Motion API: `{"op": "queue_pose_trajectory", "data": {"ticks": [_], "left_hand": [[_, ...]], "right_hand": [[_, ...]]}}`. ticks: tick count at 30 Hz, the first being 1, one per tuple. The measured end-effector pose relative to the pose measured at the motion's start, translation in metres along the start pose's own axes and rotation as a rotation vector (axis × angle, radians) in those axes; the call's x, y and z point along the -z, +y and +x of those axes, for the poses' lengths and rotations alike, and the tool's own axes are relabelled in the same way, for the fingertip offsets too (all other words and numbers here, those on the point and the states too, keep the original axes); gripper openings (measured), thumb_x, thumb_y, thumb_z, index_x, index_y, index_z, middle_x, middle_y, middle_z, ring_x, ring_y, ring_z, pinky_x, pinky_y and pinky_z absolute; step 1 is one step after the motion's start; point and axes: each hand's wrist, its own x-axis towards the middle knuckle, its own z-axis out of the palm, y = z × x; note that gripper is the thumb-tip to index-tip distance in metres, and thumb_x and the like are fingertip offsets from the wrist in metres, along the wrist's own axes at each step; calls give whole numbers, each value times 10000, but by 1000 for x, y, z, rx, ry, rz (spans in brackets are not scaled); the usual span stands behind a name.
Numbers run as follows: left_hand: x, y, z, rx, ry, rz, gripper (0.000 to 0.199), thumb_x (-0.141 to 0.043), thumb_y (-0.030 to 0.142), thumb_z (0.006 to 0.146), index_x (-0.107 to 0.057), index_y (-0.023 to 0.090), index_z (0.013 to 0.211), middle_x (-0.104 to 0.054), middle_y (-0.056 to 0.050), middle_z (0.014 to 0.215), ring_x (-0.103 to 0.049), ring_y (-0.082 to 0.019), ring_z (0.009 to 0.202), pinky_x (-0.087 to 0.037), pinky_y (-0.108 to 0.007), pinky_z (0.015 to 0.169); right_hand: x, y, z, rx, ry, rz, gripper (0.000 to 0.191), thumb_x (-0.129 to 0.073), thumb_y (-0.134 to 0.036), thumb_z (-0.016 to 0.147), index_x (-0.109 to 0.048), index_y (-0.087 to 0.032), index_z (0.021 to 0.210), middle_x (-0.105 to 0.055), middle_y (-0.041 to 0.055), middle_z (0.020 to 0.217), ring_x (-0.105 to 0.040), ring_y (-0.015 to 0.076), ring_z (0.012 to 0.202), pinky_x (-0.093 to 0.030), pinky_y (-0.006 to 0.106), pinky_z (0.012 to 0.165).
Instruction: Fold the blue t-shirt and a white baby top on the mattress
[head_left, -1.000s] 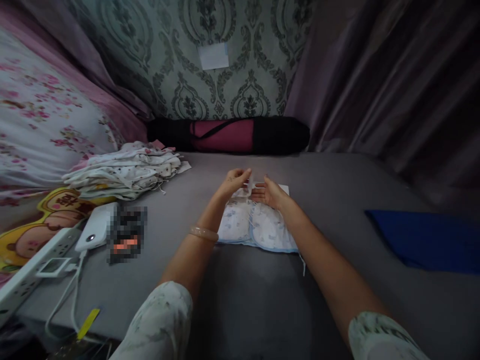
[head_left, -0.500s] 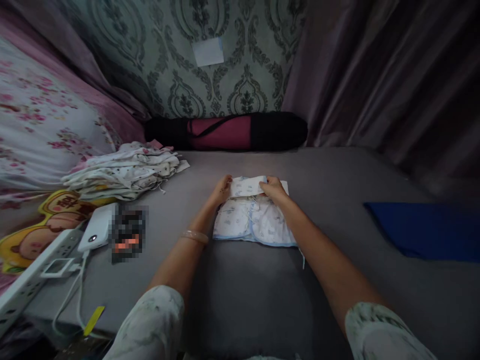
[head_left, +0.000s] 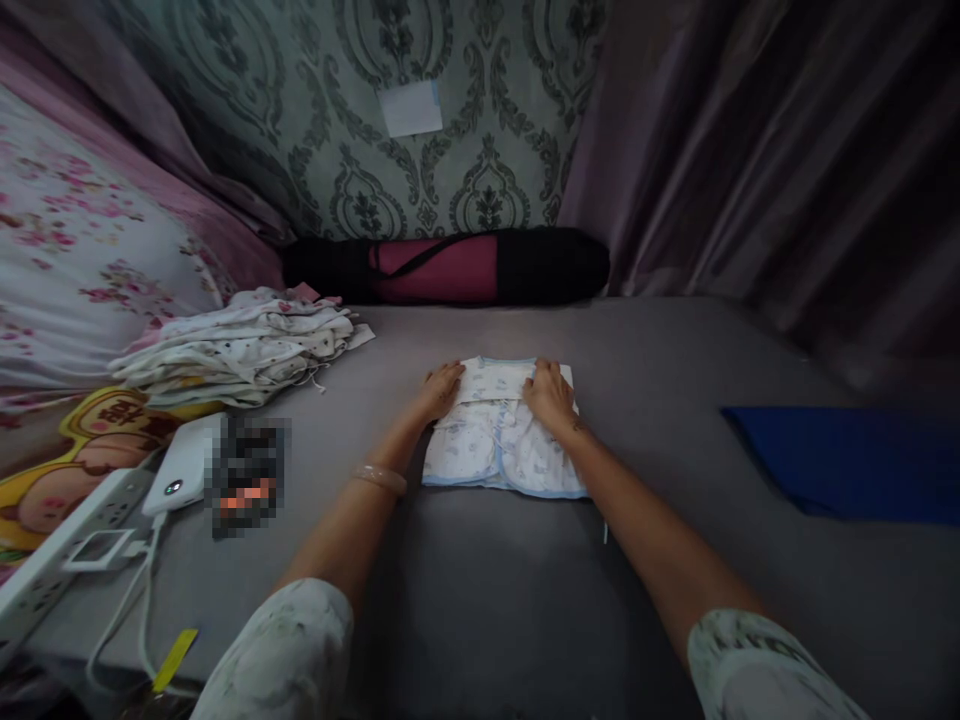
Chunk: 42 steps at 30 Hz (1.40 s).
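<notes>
A small white garment (head_left: 469, 450) with blue edging and a faint print lies on the grey surface (head_left: 480, 590), its upper part folded down in a band. On the garment's upper left corner rests my left hand (head_left: 444, 390), fingers over the cloth. My right hand (head_left: 550, 393) lies on the upper right side, fingers spread and pressing the band flat. Neither hand grips the cloth. A thin tie hangs from the lower right edge, beside my right forearm.
At the left are a pile of clothes (head_left: 240, 345), a yellow cushion (head_left: 56, 490), a white power bank (head_left: 184, 465) and a power strip (head_left: 71, 550). A black and pink bag (head_left: 439, 268) lies behind; a blue cloth (head_left: 840, 460) is at the right.
The raised band of the garment now lies flat. Both hands have let go of its edge and lowered, with their fingers opened onto the cloth. The view has shifted slightly.
</notes>
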Motion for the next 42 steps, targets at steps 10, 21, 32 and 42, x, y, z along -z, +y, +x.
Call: {"op": "queue_pose_trajectory", "data": {"ticks": [10,21,32,42], "left_hand": [[5,63,3,-159,63,223,533,-256,392,984,-390,101,1409,-340,-159,1501,-249,-274,1413,-183,-460,1150],[3,66,-3,-111,-32,285,612,-206,472,979,-293,119,1471,-259,-173,1531,-207,-302,1425,-158,-489,1147],[-11,72,-39,-139,-5,258,570,-228,428,980,-280,150,1475,-269,-125,1539,-206,-266,1430,-153,-467,1158],[-14,95,-108,-215,34,226,560,-198,373,982,-319,86,1448,-286,-159,1524,-200,-272,1431,-171,-478,1156]], "right_hand": [[-17,11,-2,403,-6,-123,492,-276,-434,977,-405,-269,1423,-319,70,1521,-149,353,1407,-65,641,1077],[-13,16,-2,371,-161,-98,547,-189,-492,975,-311,-292,1470,-237,71,1554,-130,341,1422,-67,674,1065],[-16,15,-34,468,-96,-144,516,-267,-376,974,-296,-266,1477,-246,69,1552,-149,292,1425,-102,604,1100],[-13,10,-96,434,-134,-114,569,-300,-323,949,-281,-122,1481,-224,111,1550,-150,253,1430,-84,519,1137]]}}
